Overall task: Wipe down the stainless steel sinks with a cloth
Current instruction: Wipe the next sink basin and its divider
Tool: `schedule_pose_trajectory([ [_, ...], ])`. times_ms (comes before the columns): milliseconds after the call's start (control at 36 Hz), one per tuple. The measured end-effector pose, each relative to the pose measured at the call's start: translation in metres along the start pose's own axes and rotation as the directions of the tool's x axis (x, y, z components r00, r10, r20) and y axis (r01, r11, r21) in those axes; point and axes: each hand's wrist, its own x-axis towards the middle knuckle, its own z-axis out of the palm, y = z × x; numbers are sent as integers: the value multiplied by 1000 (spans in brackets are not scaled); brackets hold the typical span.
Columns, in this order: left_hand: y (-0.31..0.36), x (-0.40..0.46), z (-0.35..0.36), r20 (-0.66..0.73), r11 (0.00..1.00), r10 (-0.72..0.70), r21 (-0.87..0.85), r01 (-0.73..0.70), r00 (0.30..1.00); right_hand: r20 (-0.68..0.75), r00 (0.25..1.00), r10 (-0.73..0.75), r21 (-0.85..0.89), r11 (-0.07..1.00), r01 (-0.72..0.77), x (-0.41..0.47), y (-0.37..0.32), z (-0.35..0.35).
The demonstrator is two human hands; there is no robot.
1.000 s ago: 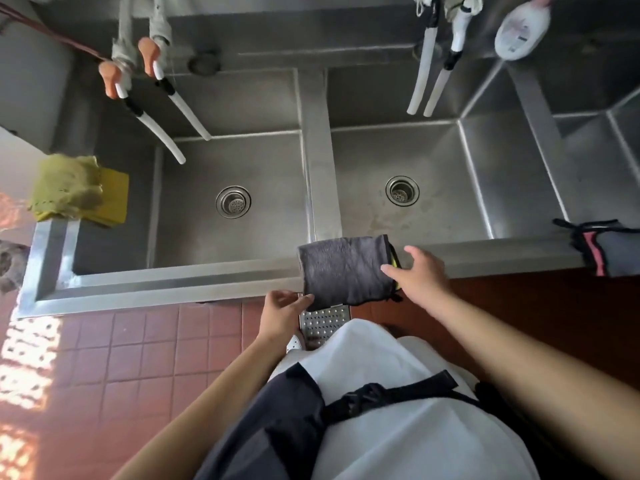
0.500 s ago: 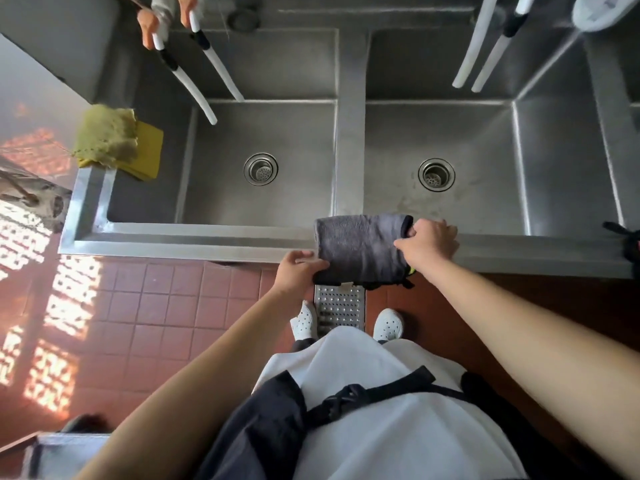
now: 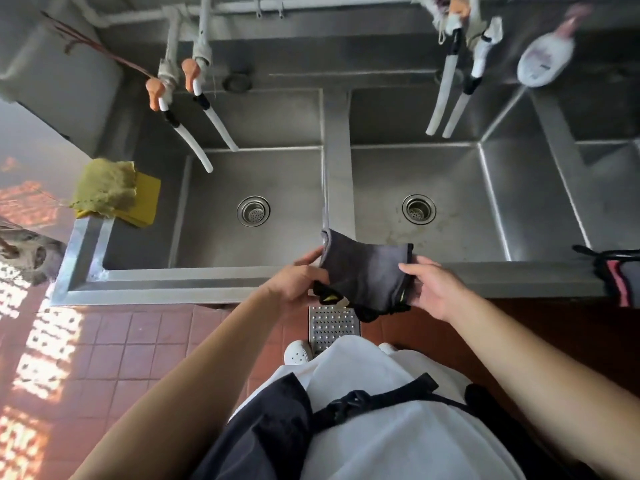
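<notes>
A dark grey cloth (image 3: 363,271) is held in the air over the front rim (image 3: 194,277) of the steel sinks, just in front of the divider (image 3: 337,161) between the two basins. It is folded and stretched between both hands, its long axis running left to right, sagging a little in the middle; its far left corner stands up against the divider's near end, and its near edge, with black trim and a yellow tag, hangs toward the floor.

The left hand (image 3: 298,284) grips the cloth's left end, thumb on top and fingers curled beneath. The right hand (image 3: 431,292) holds the right end, thumb on the upper face and fingers loosely spread below the edge.

The left basin (image 3: 214,237) and the right basin (image 3: 485,216) each have a round drain, left drain (image 3: 253,211) and right drain (image 3: 418,208). The right basin's floor looks faintly stained near the front. White hoses (image 3: 194,140) hang from orange-handled taps (image 3: 190,72) over the left basin; more hoses (image 3: 450,98) hang over the right. A white bottle (image 3: 543,60) sits at the back right.

A yellow-green rag (image 3: 107,188) on a yellow sponge (image 3: 147,199) lies at the left corner. Another dark cloth with a red stripe (image 3: 620,275) drapes over the rim at far right. The floor is red tile (image 3: 114,341), with a perforated metal grate (image 3: 330,327) below the cloth and patches of sunlight at left.
</notes>
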Motion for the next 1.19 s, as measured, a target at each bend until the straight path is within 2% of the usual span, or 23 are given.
schedule_pose_trajectory([
  [83,15,-2,16,19,982,133,132,-135,991,-64,987,-149,-45,988,147,-15,-16,19],
  [167,25,-4,36,59,897,286,335,-289,956,-102,945,-312,-139,945,297,-27,-28,41],
  [194,27,-5,43,98,819,350,450,-355,932,-98,928,-358,-159,927,341,-30,-30,49],
  [222,27,-7,50,144,700,411,583,-413,900,-97,914,-393,-164,912,375,-32,-32,55],
  [278,28,-9,58,183,447,495,785,-429,850,-110,906,-408,-122,910,395,-36,-34,65],
  [333,33,-11,59,204,345,503,843,-412,840,-111,929,-353,-29,936,352,-39,-34,67],
  [444,38,-6,57,300,273,440,853,-444,847,-103,942,-320,5,947,322,-38,-25,63],
  [500,35,-3,58,322,286,378,851,-440,868,-106,948,-301,17,952,305,-36,-20,60],
  [639,39,10,63,340,562,233,718,-411,911,-122,971,-205,56,975,213,-21,-25,41],
  [722,51,19,68,408,645,154,649,-404,900,-155,970,-188,27,981,194,-6,-35,25],
  [778,60,32,70,426,676,182,600,-427,886,-210,952,-222,-6,974,226,6,-45,15],
  [833,69,49,71,307,733,284,542,-412,909,-258,913,-317,-75,948,309,20,-59,5],
  [889,75,69,72,78,748,399,548,-374,913,-256,863,-435,-164,900,405,34,-74,-9],
  [944,78,91,71,-124,679,495,672,-295,860,-232,830,-507,-226,858,461,49,-86,-27],
  [1000,80,107,67,-208,547,565,819,-173,799,-202,819,-538,-295,830,472,72,-98,-50],
  [1083,83,133,62,-138,304,636,949,-82,760,-169,852,-495,-366,835,412,119,-112,-82],
  [1139,84,150,60,-136,205,618,979,9,774,-144,880,-453,-428,830,357,153,-114,-97],
  [1194,85,170,59,-194,137,578,981,141,793,-143,902,-406,-474,829,298,184,-110,-107],
])
